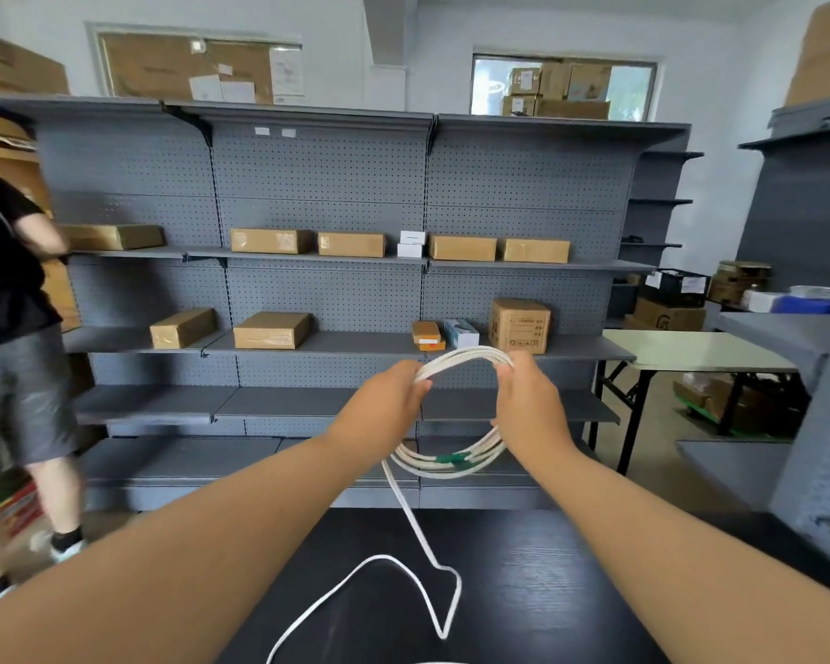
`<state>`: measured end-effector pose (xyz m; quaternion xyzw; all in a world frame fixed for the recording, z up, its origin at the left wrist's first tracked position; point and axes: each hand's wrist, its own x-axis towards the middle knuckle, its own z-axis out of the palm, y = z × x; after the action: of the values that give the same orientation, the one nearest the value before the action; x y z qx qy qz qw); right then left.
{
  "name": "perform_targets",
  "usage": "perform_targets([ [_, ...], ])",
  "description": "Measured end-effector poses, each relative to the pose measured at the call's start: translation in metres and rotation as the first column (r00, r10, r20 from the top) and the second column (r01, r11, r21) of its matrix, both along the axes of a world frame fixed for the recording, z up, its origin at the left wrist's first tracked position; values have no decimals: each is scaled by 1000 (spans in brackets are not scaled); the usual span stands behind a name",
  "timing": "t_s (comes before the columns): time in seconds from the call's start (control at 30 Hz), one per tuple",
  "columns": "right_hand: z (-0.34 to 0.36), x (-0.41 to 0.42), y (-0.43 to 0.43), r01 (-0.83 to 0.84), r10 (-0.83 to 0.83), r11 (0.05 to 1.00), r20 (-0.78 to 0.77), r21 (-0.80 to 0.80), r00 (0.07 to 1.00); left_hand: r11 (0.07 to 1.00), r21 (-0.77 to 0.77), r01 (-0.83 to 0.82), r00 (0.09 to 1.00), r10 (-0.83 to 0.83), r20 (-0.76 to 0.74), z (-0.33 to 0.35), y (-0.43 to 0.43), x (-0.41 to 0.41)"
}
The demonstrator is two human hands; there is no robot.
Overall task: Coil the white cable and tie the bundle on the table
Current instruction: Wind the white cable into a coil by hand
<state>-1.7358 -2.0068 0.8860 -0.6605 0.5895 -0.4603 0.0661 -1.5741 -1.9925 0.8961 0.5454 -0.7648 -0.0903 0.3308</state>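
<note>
I hold a coil of white cable (456, 361) up in the air above the far end of the black table (523, 591). My left hand (386, 400) grips the coil's top left side. My right hand (528, 400) grips its top right side. The bottom of the coil hangs below my hands and carries a green tie (456, 460). A loose tail of the cable (422, 567) drops from the coil onto the table and loops toward its near edge.
Grey pegboard shelving (327, 299) with cardboard boxes (271, 329) stands behind the table. A person in black shirt and grey shorts (10, 328) stands at the left. A pale folding table (691, 349) sits at the right, another grey shelf unit (806, 328) beyond it.
</note>
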Motion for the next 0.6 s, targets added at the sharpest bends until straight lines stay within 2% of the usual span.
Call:
perform_targets([
  [0.07, 0, -1, 0, -35, 35, 998, -1, 52, 999, 998, -51, -41, 996, 45, 74, 6, -2, 1],
  [0.2, 7, -1, 2, -89, 94, 994, -80, 59, 992, 997, -61, -44, 984, 53, 171, 16, -2, 5],
  [0.37, 15, -3, -1, -160, 168, 986, -244, 51, 955, 999, -38, 1, 980, 7, 200, 21, -3, 9],
  [0.5, 18, -2, -3, -191, 220, 975, -354, 115, 909, 999, -31, 27, 963, -18, 270, 18, -5, 8],
  [0.6, 14, 1, -5, -229, 285, 956, -384, 186, 878, 998, -50, 48, 967, -34, 251, 14, -7, 8],
])
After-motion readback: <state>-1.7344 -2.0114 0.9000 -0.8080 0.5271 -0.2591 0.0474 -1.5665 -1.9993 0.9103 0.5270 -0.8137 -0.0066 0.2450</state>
